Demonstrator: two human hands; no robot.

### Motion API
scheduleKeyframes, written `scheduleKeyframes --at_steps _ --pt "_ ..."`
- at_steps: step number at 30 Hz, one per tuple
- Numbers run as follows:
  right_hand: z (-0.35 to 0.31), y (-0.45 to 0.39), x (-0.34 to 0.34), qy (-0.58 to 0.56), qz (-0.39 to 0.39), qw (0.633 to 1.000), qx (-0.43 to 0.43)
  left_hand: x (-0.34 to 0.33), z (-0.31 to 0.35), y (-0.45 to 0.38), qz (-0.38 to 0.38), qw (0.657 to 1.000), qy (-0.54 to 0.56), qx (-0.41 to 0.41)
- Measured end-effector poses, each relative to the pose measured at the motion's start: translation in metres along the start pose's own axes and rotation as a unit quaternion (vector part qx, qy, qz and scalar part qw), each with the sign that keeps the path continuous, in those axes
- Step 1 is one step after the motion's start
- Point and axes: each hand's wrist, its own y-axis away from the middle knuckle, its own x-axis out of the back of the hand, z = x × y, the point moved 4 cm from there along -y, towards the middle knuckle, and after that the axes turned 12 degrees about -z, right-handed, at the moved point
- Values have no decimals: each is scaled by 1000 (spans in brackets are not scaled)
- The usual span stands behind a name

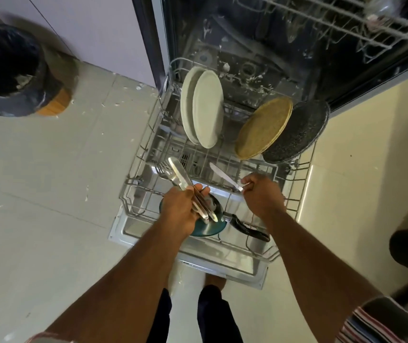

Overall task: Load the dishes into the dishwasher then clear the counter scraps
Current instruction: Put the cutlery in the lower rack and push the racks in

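The left hand (pixel 181 211) grips a bundle of cutlery (pixel 188 186) by the handles, a fork and broader pieces fanning up and away from the fingers. The right hand (pixel 262 194) pinches a single table knife (pixel 225 177) at its handle end, blade pointing up and to the left over the lower rack (pixel 138 174). Both hands hover above the front of the pulled-out rack, directly over a teal frying pan (pixel 210 229) that lies there with its black handle (pixel 250 229) pointing right. Further back, two white plates (pixel 204 110) stand on edge at the left; a tan plate (pixel 263 128) and a dark speckled plate (pixel 302 131) lean at the right. The upper rack (pixel 346 23) projects above. A lined bin (pixel 12 70) stands on the floor (pixel 49 181), which is strewn with scraps.

The step in hand appears to be placing cutlery. It is best done one piece at a time from the right hand, the knife lowered into a free slot clear of the pan, while the left keeps the rest bunched. No cutlery basket can be clearly identified.
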Motion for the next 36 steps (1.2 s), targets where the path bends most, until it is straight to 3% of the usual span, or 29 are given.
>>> scheduleKeyframes --at_steps 4,9,16,36 --pt "-16 -40 -6 167 -9 981 101 -6 -7 -26 6 1000 8 -21" --pt "-32 -75 -23 319 -44 932 165 -7 -12 -47 17 999 35 -38" --pt "-52 -110 -54 526 -49 821 217 3 -12 -54 -2 998 -2 -66" --pt "-54 -113 -72 600 -26 772 207 38 -20 -49 61 996 15 -58"
